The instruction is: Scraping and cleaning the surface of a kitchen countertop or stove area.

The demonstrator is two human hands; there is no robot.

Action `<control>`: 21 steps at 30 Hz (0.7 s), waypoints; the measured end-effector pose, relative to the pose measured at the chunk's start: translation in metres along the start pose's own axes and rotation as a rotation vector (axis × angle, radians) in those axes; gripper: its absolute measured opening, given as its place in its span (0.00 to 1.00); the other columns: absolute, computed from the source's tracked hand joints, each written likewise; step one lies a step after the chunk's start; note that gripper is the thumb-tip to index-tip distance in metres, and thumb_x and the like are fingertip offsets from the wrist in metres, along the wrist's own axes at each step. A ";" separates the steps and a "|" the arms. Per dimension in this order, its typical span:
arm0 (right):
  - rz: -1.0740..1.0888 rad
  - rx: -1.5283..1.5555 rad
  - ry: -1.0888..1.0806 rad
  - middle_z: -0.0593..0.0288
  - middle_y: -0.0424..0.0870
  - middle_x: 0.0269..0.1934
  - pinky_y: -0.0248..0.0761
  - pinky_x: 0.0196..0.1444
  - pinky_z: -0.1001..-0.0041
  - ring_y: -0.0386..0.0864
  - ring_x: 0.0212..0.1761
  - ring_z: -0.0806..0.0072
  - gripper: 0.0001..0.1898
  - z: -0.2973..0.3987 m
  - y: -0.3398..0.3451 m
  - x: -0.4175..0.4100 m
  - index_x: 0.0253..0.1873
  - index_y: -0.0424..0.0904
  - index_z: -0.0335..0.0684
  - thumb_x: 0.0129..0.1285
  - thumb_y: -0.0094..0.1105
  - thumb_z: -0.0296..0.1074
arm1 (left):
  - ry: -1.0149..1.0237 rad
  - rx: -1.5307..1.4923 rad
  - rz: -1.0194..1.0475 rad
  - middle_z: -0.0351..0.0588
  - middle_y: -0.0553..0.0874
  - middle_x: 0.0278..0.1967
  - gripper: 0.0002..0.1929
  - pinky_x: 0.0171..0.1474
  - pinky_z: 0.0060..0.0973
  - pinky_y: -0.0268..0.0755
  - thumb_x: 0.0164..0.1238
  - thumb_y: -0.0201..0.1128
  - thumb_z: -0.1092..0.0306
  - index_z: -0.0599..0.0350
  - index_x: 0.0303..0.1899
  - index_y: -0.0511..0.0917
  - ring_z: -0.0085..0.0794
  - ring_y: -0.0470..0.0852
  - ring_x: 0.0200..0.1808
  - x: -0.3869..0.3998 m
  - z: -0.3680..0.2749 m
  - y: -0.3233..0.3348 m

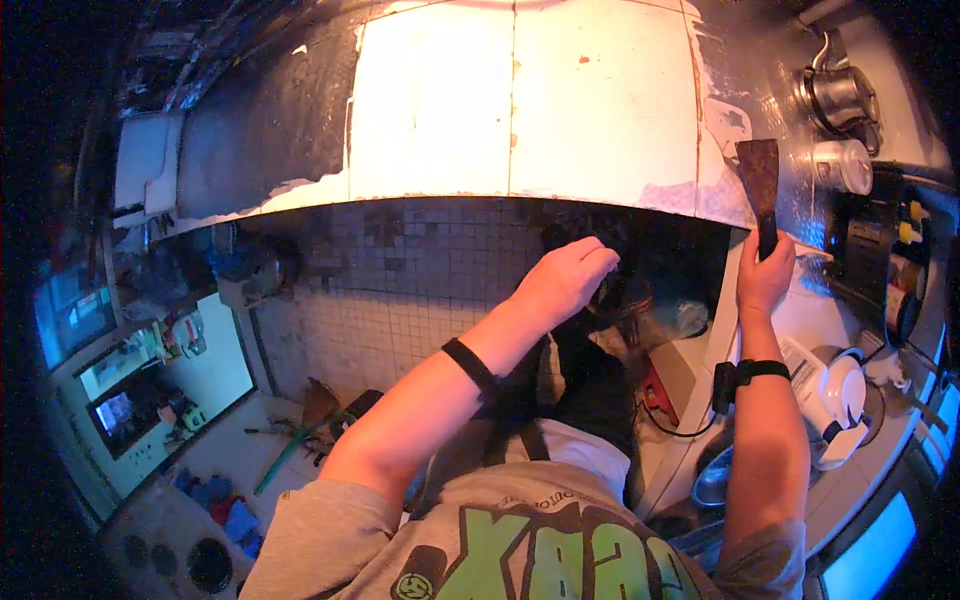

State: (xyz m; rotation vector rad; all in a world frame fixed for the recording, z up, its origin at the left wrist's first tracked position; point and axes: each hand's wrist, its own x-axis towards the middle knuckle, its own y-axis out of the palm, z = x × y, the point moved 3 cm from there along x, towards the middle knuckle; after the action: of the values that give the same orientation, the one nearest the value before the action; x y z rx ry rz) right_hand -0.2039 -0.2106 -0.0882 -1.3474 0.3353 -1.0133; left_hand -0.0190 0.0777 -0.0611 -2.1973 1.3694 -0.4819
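Observation:
My right hand (765, 281) grips the dark handle of a putty knife (759, 176), its wide, rust-brown blade pointing away from me. The blade is at the right end of a brightly lit, white-tiled surface (600, 112). Dark coating (270, 127) with ragged edges borders the white tiles on the left, and more lies on the right. My left hand (570, 274) is in front of the surface's near edge, fingers curled in. Nothing shows in it, though its palm is hidden. Both wrists wear black bands.
On the right stand a metal pot (840, 101), a white plastic tub (844, 166) and a white plastic container (844, 390). A red-and-white box (667, 382) sits lower, beside a dark cable. A green-handled broom (281, 461) lies at the lower left, near a tiled wall (375, 307).

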 end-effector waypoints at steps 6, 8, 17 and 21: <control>-0.008 0.007 -0.007 0.44 0.83 0.46 0.75 0.54 0.52 0.81 0.50 0.44 0.20 0.000 0.001 0.000 0.52 0.76 0.34 0.67 0.67 0.46 | -0.038 -0.017 -0.055 0.55 0.83 0.33 0.08 0.35 0.46 0.80 0.74 0.64 0.66 0.59 0.36 0.77 0.55 0.85 0.33 0.006 -0.011 0.005; -0.010 0.014 -0.006 0.44 0.83 0.45 0.75 0.54 0.52 0.81 0.50 0.44 0.20 0.001 0.000 0.001 0.52 0.76 0.34 0.67 0.67 0.46 | -0.058 0.031 -0.023 0.56 0.82 0.32 0.10 0.34 0.47 0.79 0.74 0.64 0.65 0.59 0.35 0.75 0.56 0.84 0.32 0.006 -0.010 0.006; 0.003 0.003 0.003 0.44 0.83 0.46 0.75 0.54 0.52 0.81 0.51 0.45 0.20 0.001 0.001 0.000 0.52 0.76 0.35 0.68 0.66 0.46 | 0.082 -0.035 0.009 0.53 0.80 0.33 0.07 0.36 0.43 0.79 0.68 0.67 0.71 0.60 0.33 0.76 0.52 0.83 0.34 0.003 -0.009 0.014; 0.019 0.009 0.012 0.43 0.83 0.46 0.75 0.54 0.52 0.81 0.51 0.45 0.21 -0.001 0.002 0.000 0.52 0.76 0.34 0.68 0.66 0.46 | 0.092 -0.097 0.033 0.52 0.81 0.34 0.03 0.38 0.42 0.81 0.67 0.67 0.71 0.59 0.36 0.82 0.51 0.85 0.35 -0.001 -0.009 0.020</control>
State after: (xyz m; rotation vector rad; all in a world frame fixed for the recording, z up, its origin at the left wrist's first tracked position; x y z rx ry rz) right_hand -0.2036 -0.2114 -0.0900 -1.3281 0.3510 -1.0062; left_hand -0.0382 0.0691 -0.0658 -2.2503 1.5041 -0.5208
